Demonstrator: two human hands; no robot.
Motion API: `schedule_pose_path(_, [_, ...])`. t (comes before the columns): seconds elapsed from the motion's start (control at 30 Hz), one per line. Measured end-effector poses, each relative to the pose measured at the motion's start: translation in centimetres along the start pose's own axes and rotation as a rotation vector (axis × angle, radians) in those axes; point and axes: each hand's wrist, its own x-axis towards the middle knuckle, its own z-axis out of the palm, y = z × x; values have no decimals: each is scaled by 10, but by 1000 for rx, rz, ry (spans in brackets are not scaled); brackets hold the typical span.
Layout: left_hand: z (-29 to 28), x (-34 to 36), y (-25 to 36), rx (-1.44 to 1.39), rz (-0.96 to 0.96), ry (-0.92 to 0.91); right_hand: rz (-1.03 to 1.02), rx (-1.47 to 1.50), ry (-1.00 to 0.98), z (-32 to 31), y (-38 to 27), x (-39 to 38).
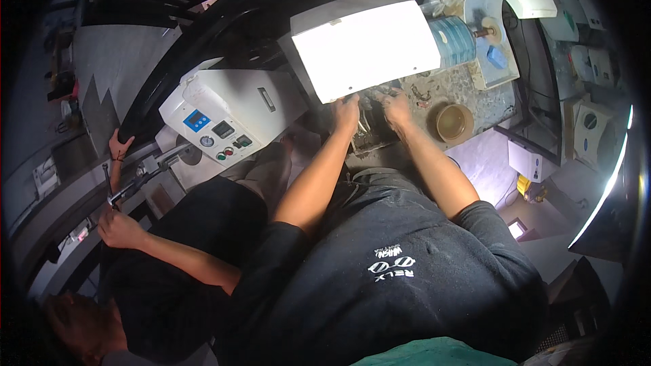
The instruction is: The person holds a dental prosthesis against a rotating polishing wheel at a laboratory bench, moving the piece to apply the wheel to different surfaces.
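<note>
My left hand (347,114) and my right hand (397,108) are side by side at the lower edge of a brightly lit white housing (366,41). The fingers of both are bent and closed, with the tips partly in the shade under that edge. Small dark and shiny metal-looking parts show between the hands; what exactly each hand grips I cannot make out. Below them is a dark, dirty opening (371,137) in the bench. To the right of my right hand sits a brown bowl (453,124) on the grimy worktop (491,103).
A white control box (217,122) with displays, a gauge and buttons stands at left. Beside it a co-worker's hand (122,228) holds a metal bar tool (132,186). A clear blue plastic container (453,41) and a white curved tray (498,71) lie right of the housing.
</note>
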Motion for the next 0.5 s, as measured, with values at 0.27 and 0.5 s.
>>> schedule_pose_path(0.27, [14,6,-15,-446,42,135,-8,-77,40,-2,-11,-2])
schedule_pose_path(0.5, [5,0,-9,-570,-96,-72,-72,-389,65,-1,-14,-9])
